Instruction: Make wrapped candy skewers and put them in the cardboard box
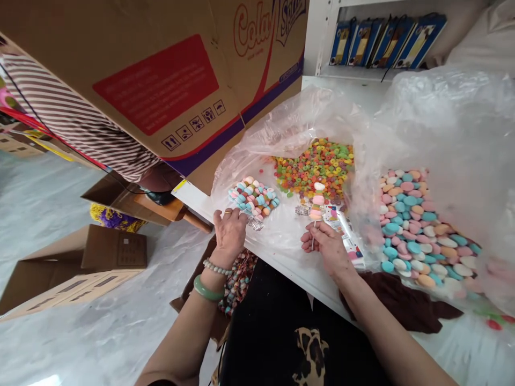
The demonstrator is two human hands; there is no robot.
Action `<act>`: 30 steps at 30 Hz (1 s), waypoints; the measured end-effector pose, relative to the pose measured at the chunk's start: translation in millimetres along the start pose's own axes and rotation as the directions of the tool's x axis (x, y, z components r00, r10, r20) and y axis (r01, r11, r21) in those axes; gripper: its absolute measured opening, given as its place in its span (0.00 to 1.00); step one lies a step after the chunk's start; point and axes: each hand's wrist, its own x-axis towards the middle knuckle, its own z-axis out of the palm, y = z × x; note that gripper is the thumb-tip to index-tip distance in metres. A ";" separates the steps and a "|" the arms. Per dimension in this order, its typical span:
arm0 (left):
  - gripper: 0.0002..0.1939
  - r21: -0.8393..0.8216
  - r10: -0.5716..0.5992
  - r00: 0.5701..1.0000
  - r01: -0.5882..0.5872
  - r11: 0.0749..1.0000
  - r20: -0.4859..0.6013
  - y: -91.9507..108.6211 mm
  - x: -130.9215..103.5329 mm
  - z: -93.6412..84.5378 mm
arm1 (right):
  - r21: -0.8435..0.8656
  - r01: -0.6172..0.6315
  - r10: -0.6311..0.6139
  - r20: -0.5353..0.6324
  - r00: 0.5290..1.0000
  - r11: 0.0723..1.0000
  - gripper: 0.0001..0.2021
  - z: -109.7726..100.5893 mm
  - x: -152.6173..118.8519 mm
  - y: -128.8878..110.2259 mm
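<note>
By the right hand [328,249], a candy skewer [318,199] is gripped by its thin white stick and held nearly upright above the table [284,265]. The skewer is topped by a white piece; beneath it pink and peach pieces are seen, parted by a narrow yellow-green one. The left hand [231,231], encircled at the wrist by a bead bracelet [217,267] and a green bangle [208,289], is placed with bent fingers at the near edge of a small pastel heap [254,197] (whether anything is pinched there cannot be told).

The white tabletop is largely covered by clear plastic sheeting [261,139], on which bright ring-shaped candies [317,163] are spread. At the right, pastel candies [418,230] are contained in clear plastic, beside a dark brown cloth [402,303]. A large cola carton [181,80] is stood behind the left side; beyond it, a person in a striped garment [76,112] is partly hidden.

By count, one skewer is held, four blue packs [390,42] are shelved, and two open cartons [115,246] are seen on the grey floor [100,332] at left; the loose candies are too numerous to count.
</note>
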 end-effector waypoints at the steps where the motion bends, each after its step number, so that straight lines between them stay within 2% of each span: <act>1: 0.14 0.022 -0.007 1.000 0.007 1.000 0.002 -0.2 0.8 2.2 | -0.006 0.003 -0.003 0.011 1.000 1.000 0.14 2.1 0.9 0.6; 4: 0.14 0.069 -0.037 0.999 0.038 0.997 -0.017 0.1 -1.5 3.8 | -0.042 0.009 -0.010 -0.008 1.000 0.999 0.12 3.2 5.9 2.7; 7: 0.11 0.020 -0.082 0.995 0.083 0.996 -0.054 5.1 -11.6 3.1 | -0.082 -0.008 0.004 -0.049 0.999 0.997 0.11 1.9 12.6 3.8; 11: 0.11 -0.220 -0.075 0.997 0.067 0.973 -0.027 23.7 -32.4 5.8 | -0.127 0.079 -0.097 -0.141 0.985 0.989 0.05 10.9 32.3 -1.4; 13: 0.11 -0.388 -0.136 0.990 0.116 0.914 -0.023 36.4 -40.5 7.7 | -0.193 0.146 -0.182 -0.183 0.966 0.970 0.04 25.2 51.0 -5.1; 15: 0.09 -0.601 -0.254 0.967 0.211 0.771 0.015 49.0 -44.5 8.5 | -0.269 0.163 -0.214 -0.172 0.962 0.949 0.03 45.6 74.9 -6.8; 17: 0.05 -0.781 -0.349 0.929 0.306 0.544 0.121 59.4 -44.7 8.1 | -0.275 0.166 -0.205 -0.117 0.972 0.947 0.06 67.9 99.8 -6.1; 20: 0.06 -0.883 -0.406 0.863 0.413 0.225 0.300 66.4 -42.1 7.0 | -0.188 0.182 -0.195 -0.057 0.979 0.965 0.06 92.6 129.8 -4.0; 22: 0.07 -0.892 -0.420 0.827 0.444 0.085 0.372 64.8 -41.1 7.6 | -0.183 0.154 -0.163 -0.032 0.986 0.971 0.05 98.7 142.6 -4.3; 24: 0.08 -0.887 -0.420 0.805 0.462 -0.002 0.419 60.4 -41.5 9.5 | -0.230 0.116 -0.116 0.013 0.993 0.966 0.05 97.6 150.4 -5.9; 26: 0.08 -0.875 -0.410 0.791 0.482 -0.042 0.455 55.7 -42.5 12.2 | -0.279 0.099 -0.091 0.042 0.995 0.955 0.04 93.0 154.5 -7.2; 30: 0.08 -0.850 -0.404 0.757 0.512 -0.122 0.514 51.4 -41.8 16.5 | -0.248 0.099 -0.098 0.015 0.995 0.964 0.04 83.8 154.8 -8.5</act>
